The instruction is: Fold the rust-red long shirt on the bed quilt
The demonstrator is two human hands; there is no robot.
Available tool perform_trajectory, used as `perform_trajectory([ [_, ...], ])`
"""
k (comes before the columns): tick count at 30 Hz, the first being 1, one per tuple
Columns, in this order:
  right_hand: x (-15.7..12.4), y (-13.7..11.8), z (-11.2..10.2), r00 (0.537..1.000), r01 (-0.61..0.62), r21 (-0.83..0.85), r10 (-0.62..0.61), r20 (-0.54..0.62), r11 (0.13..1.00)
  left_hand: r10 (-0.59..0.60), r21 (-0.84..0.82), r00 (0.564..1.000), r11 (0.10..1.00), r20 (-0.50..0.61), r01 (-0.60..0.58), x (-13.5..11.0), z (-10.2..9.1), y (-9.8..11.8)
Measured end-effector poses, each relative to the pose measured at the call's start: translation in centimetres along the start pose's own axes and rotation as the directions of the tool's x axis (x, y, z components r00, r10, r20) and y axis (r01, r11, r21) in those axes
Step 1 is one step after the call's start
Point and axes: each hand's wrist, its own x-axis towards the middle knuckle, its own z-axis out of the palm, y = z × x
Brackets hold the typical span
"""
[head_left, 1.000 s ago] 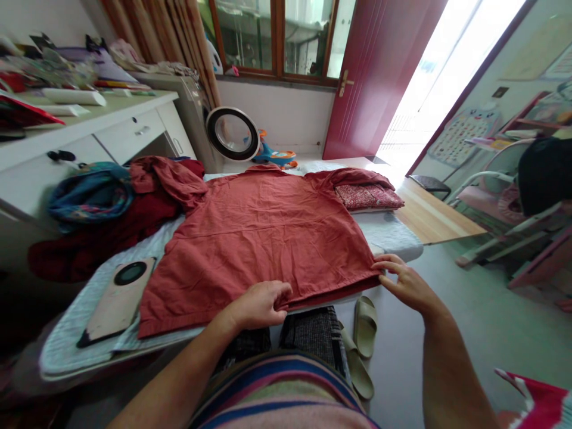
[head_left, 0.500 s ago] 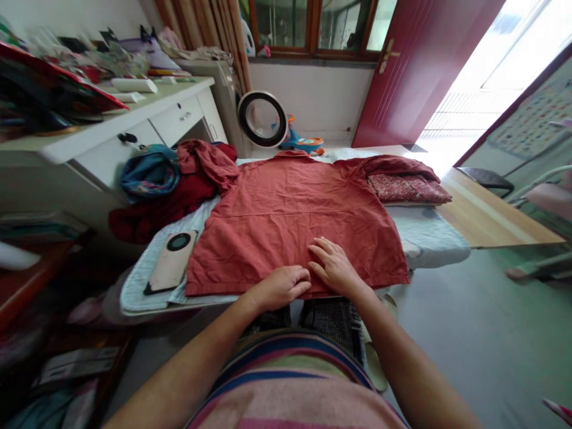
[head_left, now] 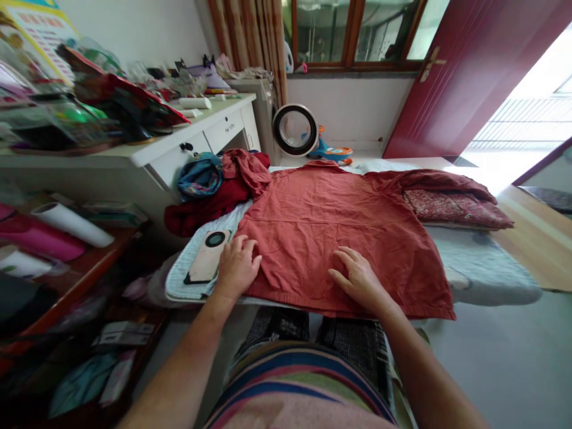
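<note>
A rust-red long-sleeved shirt (head_left: 330, 232) lies spread face down on a padded board, its collar (head_left: 325, 165) at the far side. My left hand (head_left: 238, 266) rests at the shirt's left side edge, fingers apart and slightly bent. Just left of that hand lies a phone (head_left: 204, 262) with a round dark camera ring. My right hand (head_left: 356, 275) lies open on the lower middle of the shirt, near the hem. The right sleeve (head_left: 447, 179) reaches over a folded patterned red cloth (head_left: 460, 210); the left sleeve (head_left: 243, 167) is bunched beside other clothes.
The board's light-blue cover (head_left: 482, 256) shows at the right. A dark red garment (head_left: 205, 205) and a blue patterned cloth (head_left: 199, 176) are heaped at the left. Beyond them stands a cluttered white desk (head_left: 156, 149). A washing machine's round door (head_left: 295, 130) hangs open behind.
My left hand has moved left from the hem's middle to the shirt's left edge. My right hand stays on the lower shirt. The view has turned left.
</note>
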Motion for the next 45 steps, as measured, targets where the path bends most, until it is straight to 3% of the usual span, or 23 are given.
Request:
perform_trajectory([
  [3, 1.0, -0.6, 1.2, 0.997, 0.011, -0.005, -0.011, -0.075, 1.0, -0.142, 0.048, 0.989, 0.989, -0.03, 0.143, -0.1, 0.1, -1.8],
  [10, 1.3, -0.9, 3.0, 1.0, 0.005, -0.115, -0.004, 0.009, 0.993, -0.274, 0.095, 0.96, 0.959, 0.066, 0.267, 0.4, -0.3, -3.6],
  [14, 1.3, -0.8, 2.9, 1.0, 0.011, -0.122, -0.011, 0.002, 0.992, -0.264, -0.198, 0.961, 0.941, 0.085, 0.276, 1.2, -0.5, -4.1],
  [17, 1.3, -0.7, 2.9, 1.0, 0.003, -0.122, -0.002, 0.008, 0.993, -0.239, -0.494, 0.968, 0.833, 0.083, 0.248, 1.4, -0.6, -4.4],
  [21, 1.3, -0.7, 2.9, 1.0, -0.002, -0.121, 0.004, 0.015, 0.993, -0.262, -0.627, 0.956, 0.724, 0.132, 0.286, 1.2, -0.9, -5.0],
  [24, 1.3, -0.7, 3.0, 1.0, 0.0, -0.121, 0.002, 0.01, 0.993, -0.263, -0.55, 0.949, 0.773, 0.174, 0.316, 1.1, -1.1, -5.3],
  [30, 1.3, -0.4, 3.2, 1.0, 0.008, -0.133, -0.006, 0.014, 0.991, -0.207, -0.312, 0.957, 0.913, 0.204, 0.264, 1.2, -1.0, -5.6],
  [38, 1.3, -0.5, 3.1, 0.999, -0.015, -0.144, 0.02, 0.036, 0.989, -0.298, 0.016, 0.912, 0.952, 0.28, 0.306, 0.3, -1.7, -5.8],
  [42, 1.3, -0.6, 3.2, 0.999, -0.023, -0.147, 0.03, 0.044, 0.989, -0.286, 0.194, 0.952, 0.946, 0.113, 0.261, 0.1, -2.1, -4.5],
  [45, 1.2, -0.6, 3.2, 0.998, -0.024, -0.156, 0.033, 0.056, 0.987, -0.061, 0.127, 0.998, 0.99, 0.0, 0.061, 0.4, -1.4, -2.6],
])
